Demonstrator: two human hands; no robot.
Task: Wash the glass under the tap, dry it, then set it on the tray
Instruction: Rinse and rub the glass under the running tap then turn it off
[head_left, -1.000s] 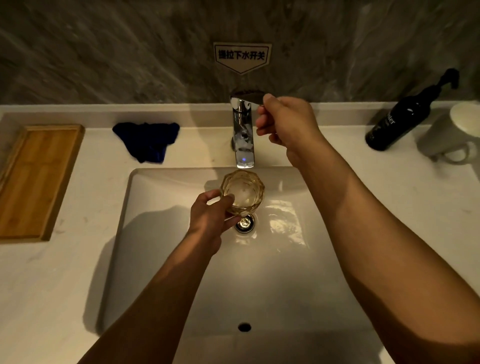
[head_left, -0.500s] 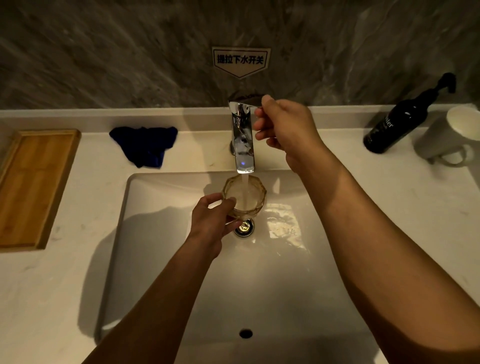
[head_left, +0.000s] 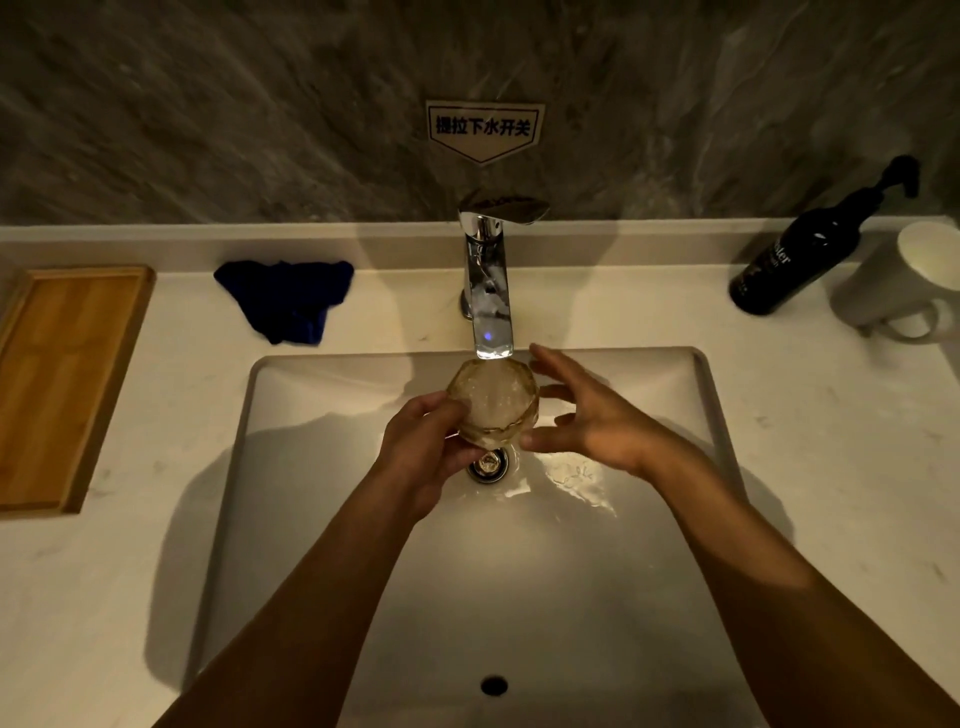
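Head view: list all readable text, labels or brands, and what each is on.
"提拉下水开关": dark characters on the pale arrow-shaped sign stuck to the stone wall above the tap.
"...ter": end of a pale word on the black pump bottle; its first letters are out of sight, and the smaller line beneath is too blurred to read.
No text shows on the mug, the tray, the cloth or the glass.

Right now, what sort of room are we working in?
Most likely a bathroom vanity, perhaps in a hotel: a white sink set in a pale counter, a chrome tap below a stone wall with a printed sign, and a dark pump bottle.
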